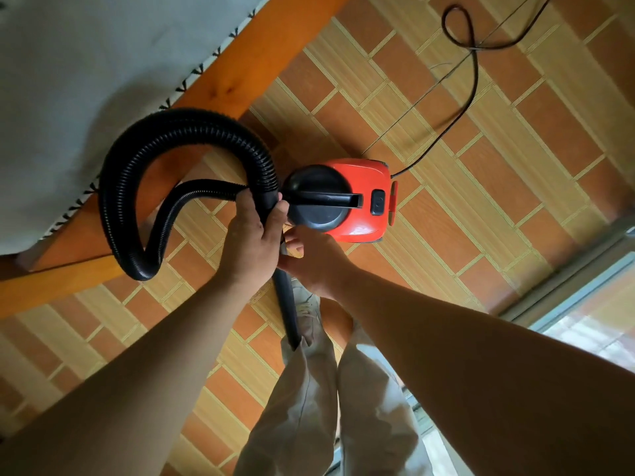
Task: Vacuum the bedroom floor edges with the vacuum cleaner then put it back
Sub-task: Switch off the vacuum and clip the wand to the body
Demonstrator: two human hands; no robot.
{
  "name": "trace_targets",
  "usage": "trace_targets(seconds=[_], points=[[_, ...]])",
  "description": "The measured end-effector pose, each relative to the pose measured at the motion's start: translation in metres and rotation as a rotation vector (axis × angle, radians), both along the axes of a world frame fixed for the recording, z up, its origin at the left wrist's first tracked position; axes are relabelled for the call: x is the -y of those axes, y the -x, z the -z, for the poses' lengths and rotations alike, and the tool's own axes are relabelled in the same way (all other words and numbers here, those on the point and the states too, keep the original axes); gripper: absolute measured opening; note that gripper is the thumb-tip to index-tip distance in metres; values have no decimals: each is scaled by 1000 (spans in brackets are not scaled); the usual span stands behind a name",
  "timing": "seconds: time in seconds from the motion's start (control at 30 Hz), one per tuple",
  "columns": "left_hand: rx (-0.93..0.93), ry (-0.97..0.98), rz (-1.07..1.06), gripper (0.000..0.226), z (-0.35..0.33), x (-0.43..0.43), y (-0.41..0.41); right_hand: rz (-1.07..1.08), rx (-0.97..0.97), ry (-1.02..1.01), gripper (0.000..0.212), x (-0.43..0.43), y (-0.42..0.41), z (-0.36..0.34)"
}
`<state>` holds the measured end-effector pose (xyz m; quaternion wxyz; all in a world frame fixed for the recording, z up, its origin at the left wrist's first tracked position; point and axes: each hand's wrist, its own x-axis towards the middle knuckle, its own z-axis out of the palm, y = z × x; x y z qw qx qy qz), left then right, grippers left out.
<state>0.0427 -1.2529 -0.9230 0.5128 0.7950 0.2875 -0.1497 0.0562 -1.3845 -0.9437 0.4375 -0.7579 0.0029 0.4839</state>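
Left hand (254,235) curled tight round the corrugated hose (137,166) and the wand (285,304) top, bundling both. Right hand (311,261) pinched the wand just below, probably steadying it. Red canister vacuum cleaner (360,197) sat on the tiled floor (481,235) beside the bed frame (240,73), power cord (474,80) trailing behind.

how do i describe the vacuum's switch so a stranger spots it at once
Find the wooden bed frame; the red vacuum sits on the floor beside it. On the vacuum's top, past the end of the black handle, is the switch. It is the only small black rectangle set into the red shell, toward the cord end.
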Motion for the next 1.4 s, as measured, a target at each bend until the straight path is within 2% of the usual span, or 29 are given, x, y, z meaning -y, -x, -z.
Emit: trace_targets(seconds=[0.1, 0.17, 0.23, 0.33, 0.4, 0.47, 0.57, 0.67, 0.77, 0.83, 0.93, 0.97, 1.0, 1.07, 1.13, 1.2, 1.23, 1.3, 1.33, 1.4], points=[[37, 5, -52, 43, -8, -1, -6, -19, 35, -6, 37, -7, -2, -5], [72, 57, -131, 53, -12, -3, -12, -36, 89, 21, 28, -10, -6, -9], [83, 143, -226, 58, -12, -7, -14, -49, 203, 63, 33, -8, -13, -12], [74, 261, -274, 47, -12, -7, -14, -162, 355, 144, 41, 3, -28, -13], [62, 276, -260, 41, -13, -2, -11, -246, 411, 190, 36, 13, -36, -14], [-9, 280, -265, 43, -14, 4, -9, -312, 460, 240, 34, 23, -42, -13], [-201, 335, -262, 60, -16, 12, -6, -385, 538, 318, 33, 38, -48, -10], [-437, 410, -133, 79, -24, 21, -5, -474, 608, 373, 33, 50, -56, -7], [-535, 538, -33, 85, -34, 31, -12, -514, 638, 389, 34, 62, -69, -5], [-490, 630, -30, 79, -39, 34, -19, -528, 651, 402, 34, 69, -77, -2], [-275, 782, -94, 57, -48, 35, -34, -560, 674, 429, 36, 78, -86, 6], [-193, 759, -58, 47, -50, 34, -39, -565, 681, 434, 36, 81, -88, 8], [-116, 644, 39, 37, -52, 33, -44, -564, 691, 433, 34, 83, -90, 10], [-19, 243, 370, 31, -53, 31, -53, -552, 714, 424, 31, 87, -91, 15], [23, -177, 679, 57, -46, 27, -58, -529, 745, 431, 27, 90, -92, 19], [-37, -423, 845, 73, -28, 24, -57, -502, 781, 456, 22, 90, -93, 23], [-104, -462, 874, 69, -21, 25, -55, -478, 797, 464, 20, 90, -93, 25], [-212, -439, 863, 41, -8, 29, -50, -423, 837, 481, 23, 90, -92, 29], [-218, -432, 864, 29, -3, 31, -48, -397, 859, 494, 26, 91, -92, 31], [-177, -430, 856, 24, 3, 36, -42, -322, 861, 530, 35, 90, -91, 32]])
